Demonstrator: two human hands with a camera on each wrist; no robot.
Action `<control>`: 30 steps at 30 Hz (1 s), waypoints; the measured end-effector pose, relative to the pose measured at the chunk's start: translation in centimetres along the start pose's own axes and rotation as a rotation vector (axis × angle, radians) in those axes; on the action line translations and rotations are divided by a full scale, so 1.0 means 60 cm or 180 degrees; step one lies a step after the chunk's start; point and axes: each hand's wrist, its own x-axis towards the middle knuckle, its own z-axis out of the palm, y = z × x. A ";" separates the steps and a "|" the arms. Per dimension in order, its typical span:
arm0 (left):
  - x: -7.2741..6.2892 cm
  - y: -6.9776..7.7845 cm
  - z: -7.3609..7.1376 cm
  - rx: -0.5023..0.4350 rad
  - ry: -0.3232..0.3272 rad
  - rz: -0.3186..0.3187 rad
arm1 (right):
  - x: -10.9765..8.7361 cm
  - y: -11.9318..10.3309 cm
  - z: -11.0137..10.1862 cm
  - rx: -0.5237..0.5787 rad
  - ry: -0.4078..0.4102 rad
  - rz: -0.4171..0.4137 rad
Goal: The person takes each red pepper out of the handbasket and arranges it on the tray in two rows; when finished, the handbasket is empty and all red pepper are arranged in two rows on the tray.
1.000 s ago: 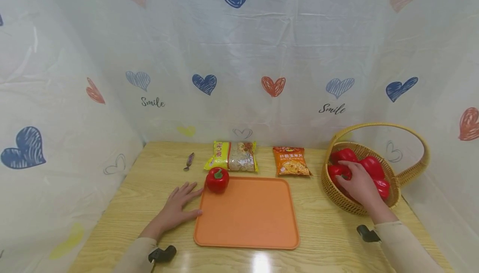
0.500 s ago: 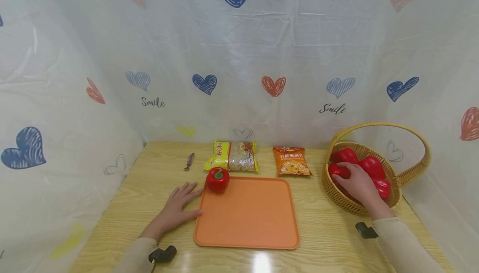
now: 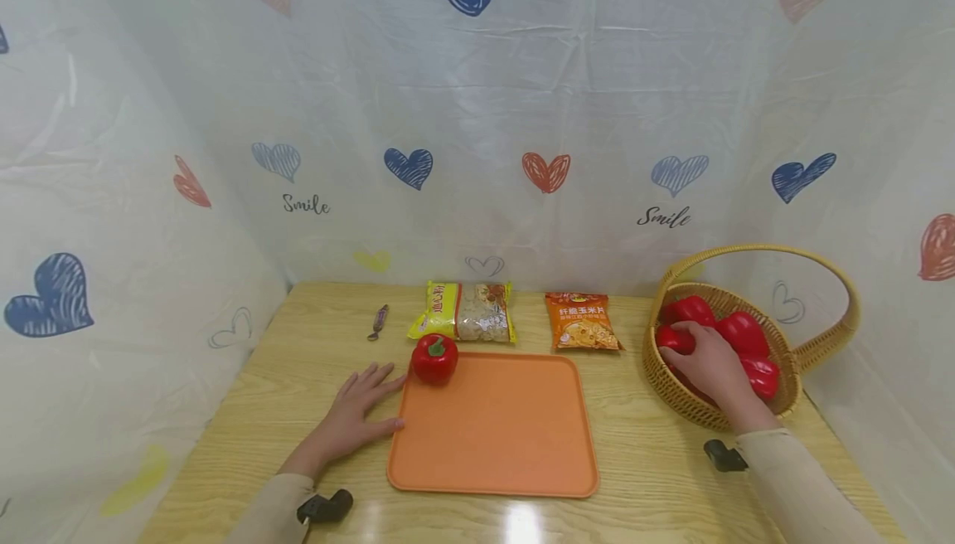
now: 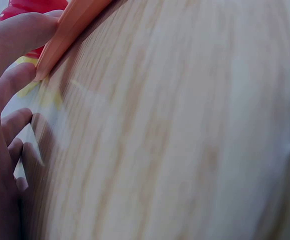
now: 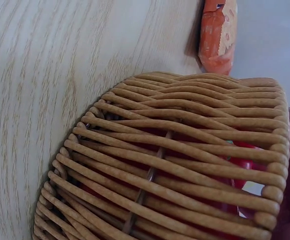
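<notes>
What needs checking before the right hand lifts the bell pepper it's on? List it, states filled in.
1. Right grip on a red bell pepper: ok.
2. Firmness of that hold: cannot tell; largely hidden.
3. Pepper clear of the wicker basket: not ok, inside it.
4. Left grip touching the orange tray: ok, at its left edge.
5. Room on tray: ok, only one bell pepper, far left corner.
6. Corn-chip packet off tray: ok, beyond it.
</notes>
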 end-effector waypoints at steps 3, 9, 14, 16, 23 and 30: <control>0.000 0.000 0.000 -0.0008 0.0002 0.0006 | 0.000 0.001 0.000 0.0022 0.0035 -0.0022; 0.000 -0.002 0.002 -0.0003 -0.0004 -0.0001 | -0.002 -0.002 -0.002 0.0081 0.0181 -0.0088; 0.001 -0.002 0.002 -0.0009 0.0002 -0.0001 | -0.007 -0.008 -0.007 0.0130 0.0270 -0.0090; 0.001 -0.001 0.001 -0.0015 0.0004 0.0004 | -0.008 -0.010 -0.009 0.0141 0.0285 -0.0088; 0.000 0.001 -0.001 -0.0029 0.0006 0.0009 | -0.017 -0.014 -0.012 0.0134 0.0450 -0.0210; 0.000 0.000 0.000 -0.0026 0.0003 0.0004 | -0.021 -0.017 -0.017 0.0115 0.0435 -0.0212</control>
